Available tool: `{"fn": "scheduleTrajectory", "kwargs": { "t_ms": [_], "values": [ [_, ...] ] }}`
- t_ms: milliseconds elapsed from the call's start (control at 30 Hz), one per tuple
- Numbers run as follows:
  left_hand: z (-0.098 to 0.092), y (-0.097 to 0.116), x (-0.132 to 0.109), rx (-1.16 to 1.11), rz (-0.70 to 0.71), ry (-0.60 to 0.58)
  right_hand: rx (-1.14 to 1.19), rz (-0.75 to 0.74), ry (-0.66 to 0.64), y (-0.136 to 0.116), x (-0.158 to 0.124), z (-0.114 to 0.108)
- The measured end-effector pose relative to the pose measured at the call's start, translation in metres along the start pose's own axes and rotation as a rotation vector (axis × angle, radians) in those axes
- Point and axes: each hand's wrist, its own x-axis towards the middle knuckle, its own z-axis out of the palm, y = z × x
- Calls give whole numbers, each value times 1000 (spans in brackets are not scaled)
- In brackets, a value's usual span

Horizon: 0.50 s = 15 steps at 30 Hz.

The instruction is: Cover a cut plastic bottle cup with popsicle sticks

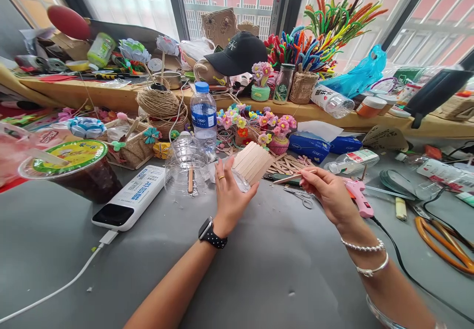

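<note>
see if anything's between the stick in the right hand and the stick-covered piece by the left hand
Nothing visible: open space separates the wooden stick in the right hand from the stick-covered piece; the scissors lie aside.

The left hand [230, 193] hides part of the craft-stick-covered plastic piece [252, 162]; the right hand [322, 188] partly screens the pink glue gun [362, 199]. Frame edges crop the orange-handled scissors [439, 258] at four o'clock, the white charging cable [70, 285] at eight.

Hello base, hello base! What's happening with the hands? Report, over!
Left hand against stick-covered plastic piece. Right hand pinching one loose wooden stick. Metal scissors lying near right hand, maybe in the way. Over.
</note>
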Motion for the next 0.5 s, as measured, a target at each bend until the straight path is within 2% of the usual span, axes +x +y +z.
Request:
{"fn": "scheduleTrajectory", "kwargs": {
  "t_ms": [133,300,367,500],
  "values": [
    [1,-2,-1,93,113,51,-84,10,-52,2,0,1],
    [-4,6,-2,44,271,88,-211,20,-95,-1,-2,4],
    [-6,10,-3,15,354,42,-206,9,-111,0,-2,5],
    [-6,12,-3,-25,476,-135,-162,-16,-152,8,1,5]
  ]
}}
